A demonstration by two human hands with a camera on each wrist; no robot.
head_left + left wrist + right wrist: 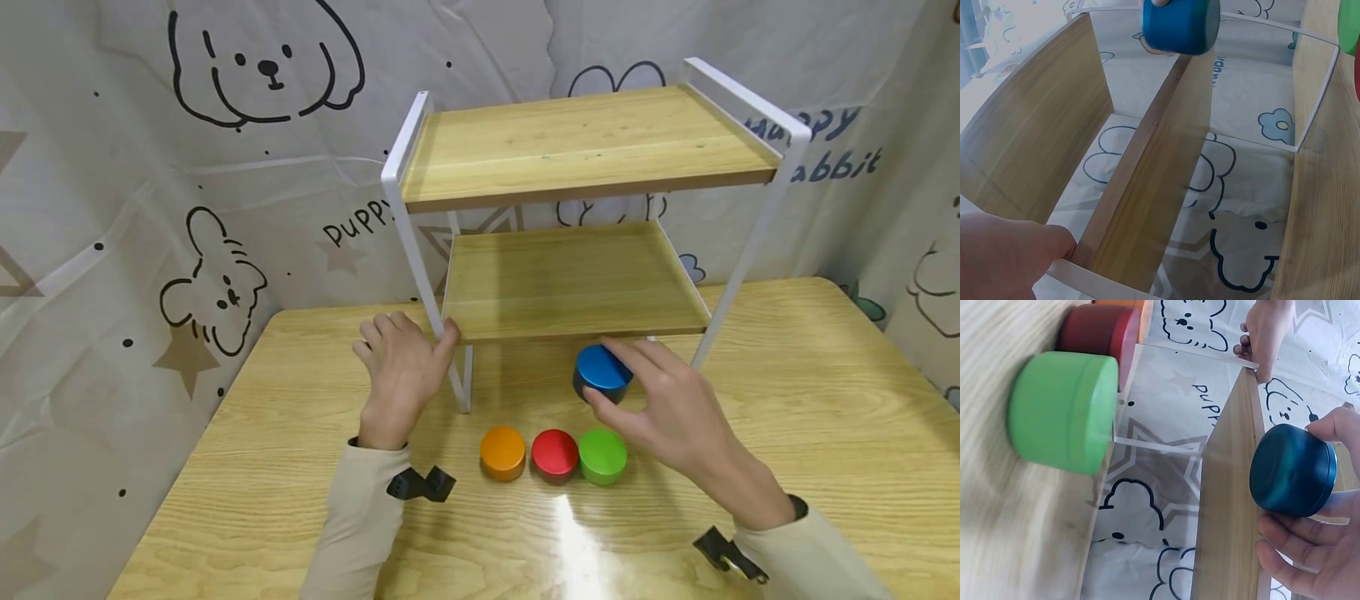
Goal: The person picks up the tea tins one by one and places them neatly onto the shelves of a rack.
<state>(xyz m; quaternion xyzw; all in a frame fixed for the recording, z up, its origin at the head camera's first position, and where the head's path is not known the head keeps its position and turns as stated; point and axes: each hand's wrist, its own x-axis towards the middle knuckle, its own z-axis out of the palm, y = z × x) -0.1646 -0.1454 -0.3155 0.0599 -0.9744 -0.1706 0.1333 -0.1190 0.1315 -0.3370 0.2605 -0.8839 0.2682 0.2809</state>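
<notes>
In the head view, my right hand [678,408] grips a round blue tin [602,372] between thumb and fingers, in front of the lower shelf board's edge. The right wrist view shows a seam around the tin [1291,470]. My left hand [405,367] holds the left front leg of a two-tier shelf rack [585,271], its thumb hooked over the leg. That thumb [1022,247] touches the lower board's end in the left wrist view. Orange [502,453], red [555,456] and green [603,456] tins stand in a row on the table, before the rack.
The rack's upper board [585,146] sits above the hands, between white metal side frames. A wooden table [300,517] bears the rack. Behind it hangs a light curtain [300,175] with cartoon animals and lettering.
</notes>
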